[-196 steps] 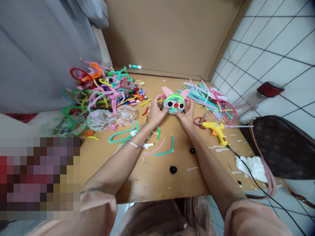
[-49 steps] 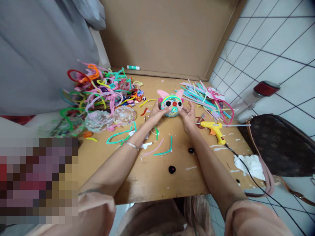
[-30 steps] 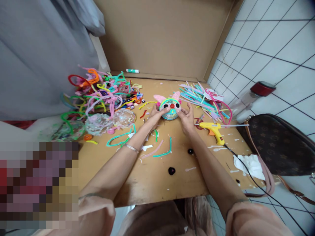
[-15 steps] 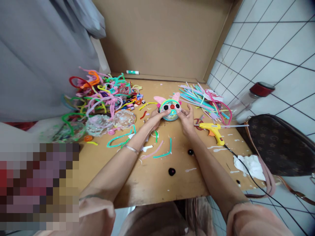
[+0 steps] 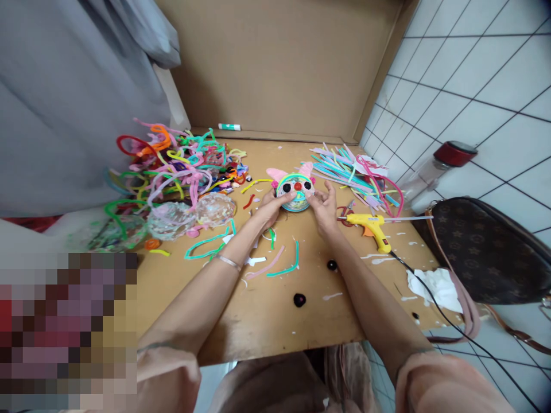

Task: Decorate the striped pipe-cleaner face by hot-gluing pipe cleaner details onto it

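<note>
Between both hands is a round animal face craft [image 5: 295, 201], made of coiled fuzzy stems, with pink ears, black eyes and a red nose. My left hand [image 5: 272, 207] grips its left side, thumb on the front. On the opposite side my right hand [image 5: 322, 207] pinches its lower edge, with the index finger raised. Just right of that hand lies a yellow hot glue gun [image 5: 371, 225] with a clear glue stick in it. Scissors [image 5: 346, 211] lie partly hidden behind it. Cut turquoise pipe cleaner pieces [image 5: 296, 261] are in front of the hands.
A heap of colourful pipe cleaners [image 5: 181, 166] covers the back left of the table, and a bundle of straight ones [image 5: 348, 172] the back right. Black pompoms [image 5: 299, 300] lie near the front. A brown bag [image 5: 495, 252], crumpled tissue [image 5: 437, 288] and red-lidded bottle [image 5: 454, 154] stand right.
Both hands keep their hold on the animal face craft. The whole view has shifted slightly, so everything appears a little further left; the craft is otherwise nearly still.
</note>
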